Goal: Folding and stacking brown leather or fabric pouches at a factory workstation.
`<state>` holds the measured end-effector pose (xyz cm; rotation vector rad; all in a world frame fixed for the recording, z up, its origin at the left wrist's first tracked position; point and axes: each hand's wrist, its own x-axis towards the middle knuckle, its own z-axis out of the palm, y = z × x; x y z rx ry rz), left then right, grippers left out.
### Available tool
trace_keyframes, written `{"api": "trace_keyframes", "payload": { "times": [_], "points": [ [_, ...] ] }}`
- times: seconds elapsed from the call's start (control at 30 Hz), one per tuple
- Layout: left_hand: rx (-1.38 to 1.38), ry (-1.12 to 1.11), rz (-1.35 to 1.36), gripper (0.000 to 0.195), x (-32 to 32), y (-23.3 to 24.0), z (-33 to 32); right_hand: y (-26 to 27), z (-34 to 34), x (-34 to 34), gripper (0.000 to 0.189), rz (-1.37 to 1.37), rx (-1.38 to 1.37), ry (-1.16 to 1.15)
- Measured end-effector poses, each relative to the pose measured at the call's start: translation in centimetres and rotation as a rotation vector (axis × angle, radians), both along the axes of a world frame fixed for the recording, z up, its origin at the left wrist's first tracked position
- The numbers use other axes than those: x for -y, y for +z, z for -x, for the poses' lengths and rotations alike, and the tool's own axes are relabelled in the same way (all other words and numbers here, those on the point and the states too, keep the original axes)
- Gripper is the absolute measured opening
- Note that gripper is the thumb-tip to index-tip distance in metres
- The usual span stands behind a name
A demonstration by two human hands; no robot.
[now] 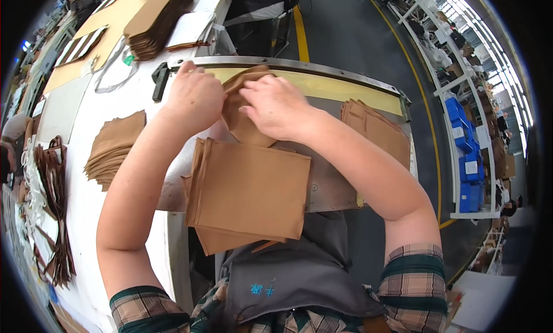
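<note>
A folded brown leather-like piece (248,117) stands partly raised near the metal rail at the table's far side. My right hand (276,106) lies on its right part with the fingers spread and slightly blurred. At its left edge is my left hand (196,95), fingers curled; its fingertips are partly hidden, so its hold is unclear. Nearer to me, a stack of brown rectangular panels (250,188) with folded edges overhangs the table's front edge. More brown pieces lie in a stack (376,128) on the right and in a fanned pile (116,147) on the left.
A metal rail (302,66) runs along the far edge, with a black clamp-like part (160,82) at its left end. Tall brown stacks (157,22) stand farther back. Dark brown straps (56,203) lie at the left. Shelving with blue bins (464,138) stands across the aisle.
</note>
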<state>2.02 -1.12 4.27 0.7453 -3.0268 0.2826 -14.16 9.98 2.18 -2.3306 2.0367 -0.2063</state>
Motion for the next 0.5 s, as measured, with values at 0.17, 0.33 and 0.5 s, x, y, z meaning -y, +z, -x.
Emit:
{"api": "trace_keyframes", "payload": {
  "times": [0.17,0.33,0.5],
  "points": [
    [0.084,0.170,-0.226,0.029,1.6,1.3,-3.0,-2.6,-0.3,2.3,0.053,-0.002,0.279,0.146],
    [-0.465,-0.068,-0.540,0.037,1.0,-3.8,-1.7,-2.5,2.9,-0.7,0.055,0.021,0.255,0.121],
    [-0.265,-0.181,-0.507,0.059,-0.7,-2.9,1.9,-1.7,7.8,-4.3,0.059,-0.022,0.270,0.082]
  ]
}}
